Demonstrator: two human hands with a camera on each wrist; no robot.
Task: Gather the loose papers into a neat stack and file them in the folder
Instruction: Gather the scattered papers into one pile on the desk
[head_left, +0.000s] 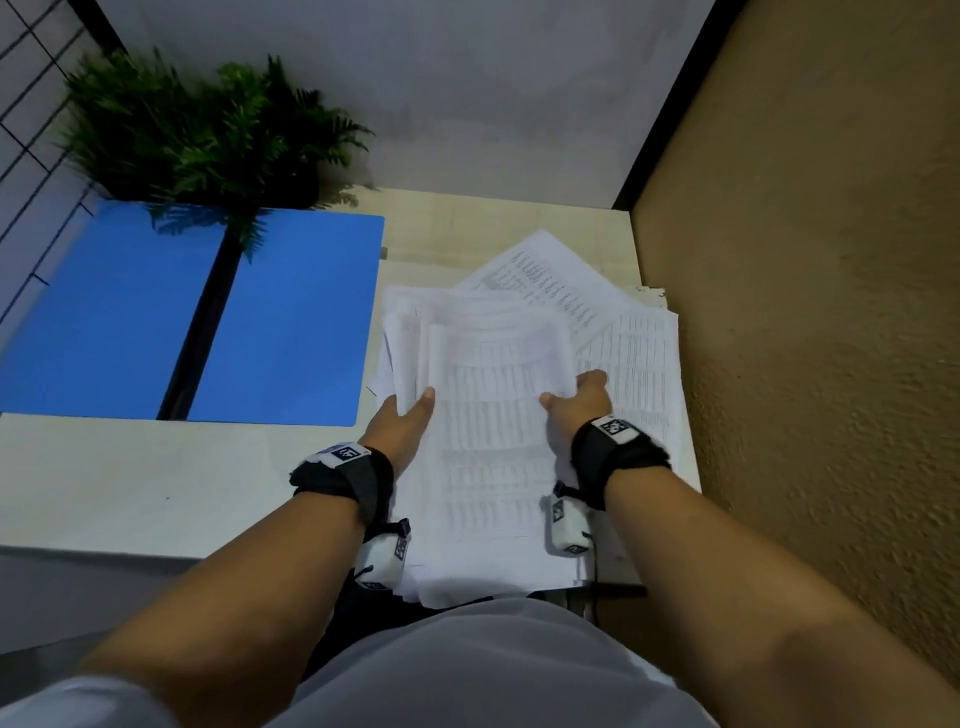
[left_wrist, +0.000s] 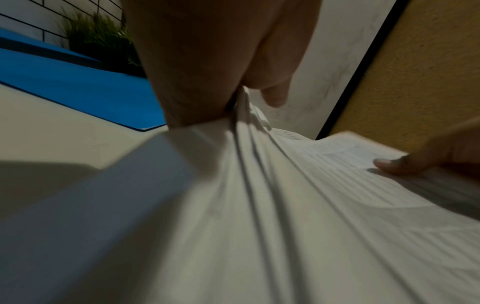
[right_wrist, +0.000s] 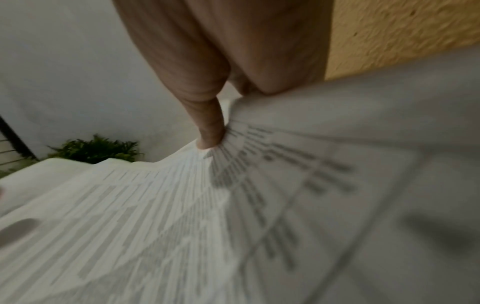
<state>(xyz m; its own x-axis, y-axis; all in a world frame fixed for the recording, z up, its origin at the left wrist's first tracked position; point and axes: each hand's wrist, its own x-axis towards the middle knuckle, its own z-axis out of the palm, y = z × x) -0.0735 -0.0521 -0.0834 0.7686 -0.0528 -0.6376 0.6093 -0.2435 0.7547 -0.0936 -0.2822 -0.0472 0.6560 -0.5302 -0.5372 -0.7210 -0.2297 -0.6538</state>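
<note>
Gathering step: the left hand (head_left: 402, 415) and right hand (head_left: 582, 397) each pinch a side of the loose white printed papers (head_left: 493, 415), which lie fanned (unsquared) on the pale desk (head_left: 130, 478). Next, square the edges, then carry them to the open blue folder (head_left: 291, 322) at ten o'clock.

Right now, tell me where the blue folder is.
In the head view the blue folder lies open and flat on the desk's left side, just left of the papers, under the fern's fronds.

My fingers on both hands are hidden under the papers (head_left: 488, 415); the print on them is too blurred to read.
</note>
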